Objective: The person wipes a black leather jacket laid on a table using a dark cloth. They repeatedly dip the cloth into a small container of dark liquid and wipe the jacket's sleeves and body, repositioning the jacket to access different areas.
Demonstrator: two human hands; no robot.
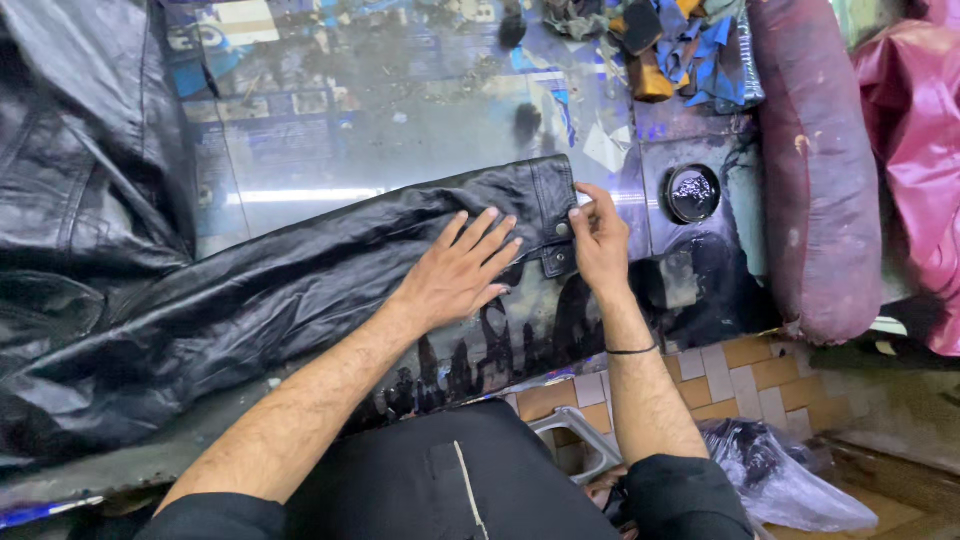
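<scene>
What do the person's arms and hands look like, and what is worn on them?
Both forearms are bare, with dark sleeves pushed up above the elbows. The left hand wears nothing. The right hand is bare too; a thin black band circles its wrist. No gloves or rings show.

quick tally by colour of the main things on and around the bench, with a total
black: 3 – leather jacket sleeve under the left hand and right hand, round tin, wristband
maroon/pink: 2 – long padded roll, shiny pink sheet
blue: 1 – heap of scraps
clear: 1 – plastic bag
total: 7
</scene>
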